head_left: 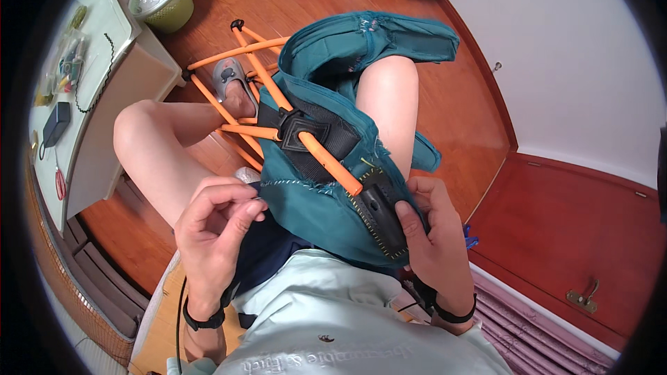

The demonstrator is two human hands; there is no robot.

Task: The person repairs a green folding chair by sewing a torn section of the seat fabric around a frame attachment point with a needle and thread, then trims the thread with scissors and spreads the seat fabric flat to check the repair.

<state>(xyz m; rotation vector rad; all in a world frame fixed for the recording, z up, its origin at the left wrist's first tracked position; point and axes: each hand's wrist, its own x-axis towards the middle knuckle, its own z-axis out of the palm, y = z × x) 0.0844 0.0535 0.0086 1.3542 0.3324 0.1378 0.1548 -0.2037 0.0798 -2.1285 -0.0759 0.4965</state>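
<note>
Across my lap lies the teal fabric seat (313, 215) of a folding chair, with white stitches along one edge and frayed threads. My right hand (438, 236) grips it, thumb on a black patch (381, 212) edged with yellow stitching and fingers behind the cloth. At the stitched edge, the fingertips of my left hand (219, 226) are pinched together on a thin, needle-like sliver, mostly hidden. Orange poles (267, 83) with black joints form the chair's frame. One pole (330, 163) passes through a black holder and ends beside the patch.
To the left, a white table (104, 97) carries a black box (57, 125), red-handled scissors (60, 184) and a clear bag. Behind it stands a green bin (170, 10) with rubbish. My bare knees flank the frame. A reddish-brown wooden panel (556, 236) is at right.
</note>
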